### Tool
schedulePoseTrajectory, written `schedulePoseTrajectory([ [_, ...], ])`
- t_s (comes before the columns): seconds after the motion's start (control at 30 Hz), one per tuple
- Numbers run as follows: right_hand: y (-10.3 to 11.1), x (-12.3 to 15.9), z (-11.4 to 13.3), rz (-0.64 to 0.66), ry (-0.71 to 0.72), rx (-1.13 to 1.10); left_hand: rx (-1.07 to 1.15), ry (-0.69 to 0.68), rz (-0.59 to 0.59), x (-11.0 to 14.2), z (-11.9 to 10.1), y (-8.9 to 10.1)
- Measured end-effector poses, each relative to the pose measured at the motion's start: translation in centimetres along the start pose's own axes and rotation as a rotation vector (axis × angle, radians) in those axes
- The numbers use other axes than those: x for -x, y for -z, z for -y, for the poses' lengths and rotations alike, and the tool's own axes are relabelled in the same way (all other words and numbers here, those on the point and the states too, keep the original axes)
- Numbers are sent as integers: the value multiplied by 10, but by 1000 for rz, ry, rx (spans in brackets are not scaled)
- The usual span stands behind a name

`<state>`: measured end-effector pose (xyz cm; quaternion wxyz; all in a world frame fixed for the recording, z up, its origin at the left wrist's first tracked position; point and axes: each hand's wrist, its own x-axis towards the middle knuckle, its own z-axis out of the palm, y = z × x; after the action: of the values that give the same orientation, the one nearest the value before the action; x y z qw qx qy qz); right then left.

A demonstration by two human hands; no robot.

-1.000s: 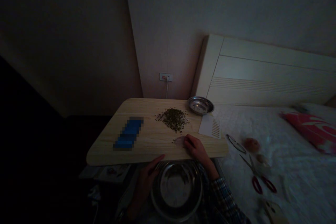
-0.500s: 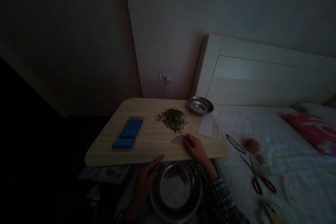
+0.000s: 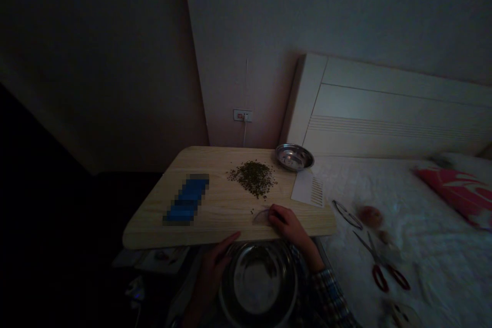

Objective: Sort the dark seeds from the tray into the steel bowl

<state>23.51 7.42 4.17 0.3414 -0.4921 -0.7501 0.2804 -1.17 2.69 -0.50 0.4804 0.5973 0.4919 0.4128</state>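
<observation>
My right hand (image 3: 284, 221) is closed on a thin translucent curved piece (image 3: 261, 217), low over the tabletop; its exact kind is hard to make out. A couple of loose dark grains lie just left of that piece. Farther back spreads a pile of small greenish-brown grains (image 3: 253, 178). At the table's front edge, my left hand (image 3: 215, 261) has its index finger stretched out and its thumb apart, beside the rim of a large metal bowl (image 3: 257, 279). The bowl sits below the table edge, between my forearms.
The wooden table (image 3: 154, 230) carries a blurred blue object (image 3: 188, 197), a smaller metal bowl (image 3: 294, 157) and a white comb-like card (image 3: 307, 189). On the bed at right lie red-handled scissors (image 3: 380, 264), glasses (image 3: 347, 214) and a pink pillow (image 3: 453, 195).
My right hand has drawn slightly toward me with the translucent piece, leaving a couple of grains behind it. My left hand stays by the bowl.
</observation>
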Motion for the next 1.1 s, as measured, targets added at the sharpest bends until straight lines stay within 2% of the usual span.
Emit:
schedulePoseTrajectory([
  [0.33, 13, 13, 3, 161, 58, -28, 4, 27, 12, -2, 0, 2],
  [0.5, 6, 8, -1, 0, -45, -133, 12, 44, -1, -2, 3, 2],
  [0.67, -3, -1, -7, -120, -76, -57, 27, 80, -10, -3, -3, 2],
  [0.83, -8, -4, -8, -153, -80, 24, 19, 84, -13, -3, -5, 3],
  [1.1, -10, -3, -8, -158, -92, 37, 35, 36, -31, -6, 2, 3],
])
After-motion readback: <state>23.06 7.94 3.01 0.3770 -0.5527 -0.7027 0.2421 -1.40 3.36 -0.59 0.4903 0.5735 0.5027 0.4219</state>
